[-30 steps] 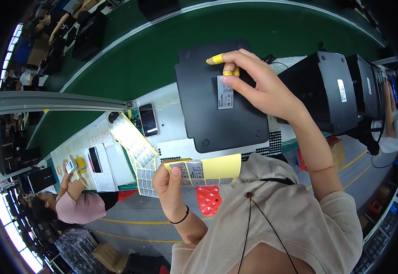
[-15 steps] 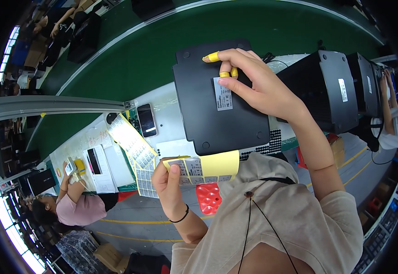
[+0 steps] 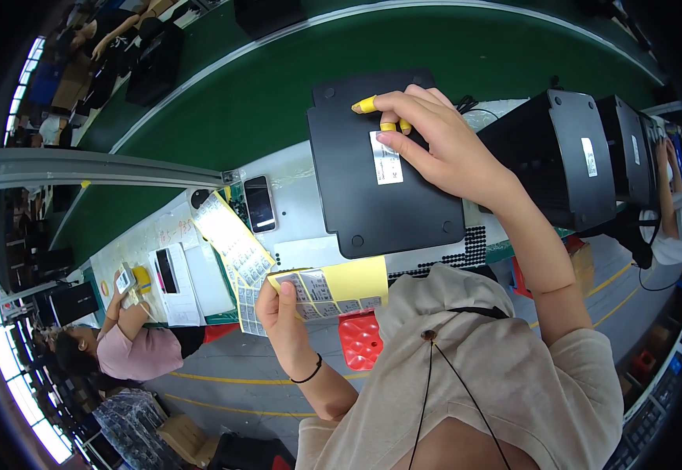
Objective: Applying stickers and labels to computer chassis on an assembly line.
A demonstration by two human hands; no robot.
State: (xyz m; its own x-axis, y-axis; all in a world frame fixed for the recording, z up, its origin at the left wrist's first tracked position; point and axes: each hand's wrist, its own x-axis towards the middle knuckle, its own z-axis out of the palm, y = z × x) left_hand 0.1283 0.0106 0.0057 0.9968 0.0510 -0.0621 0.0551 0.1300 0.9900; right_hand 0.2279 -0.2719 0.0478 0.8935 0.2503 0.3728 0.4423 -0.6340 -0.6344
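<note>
A black box-shaped device [image 3: 388, 211] lies in front of me with its flat, footed face up. On that face is a silver-white printed label [image 3: 388, 168]. My right hand [image 3: 443, 149] is over the device, with yellow covers on several fingertips. Its thumb and a bent finger close at the label's upper corner, while the index finger stretches out above the device. Whether the label is fully stuck down I cannot tell. My left hand [image 3: 280, 307], closed with the thumb on top, holds a yellow backing sheet of labels [image 3: 356, 282] beside the device's near edge.
More black devices [image 3: 584, 157] stand at the right. Further label sheets [image 3: 235, 243] and a phone [image 3: 260, 204] lie at the left. Rows of black round pads [image 3: 474, 244] are near the table edge. A metal rail [image 3: 106, 170] crosses left. Co-workers sit at both sides.
My left hand has drawn the label sheet a little left, away from the device. My right hand stays at the label, which catches more light now. The whole view has shifted slightly.
</note>
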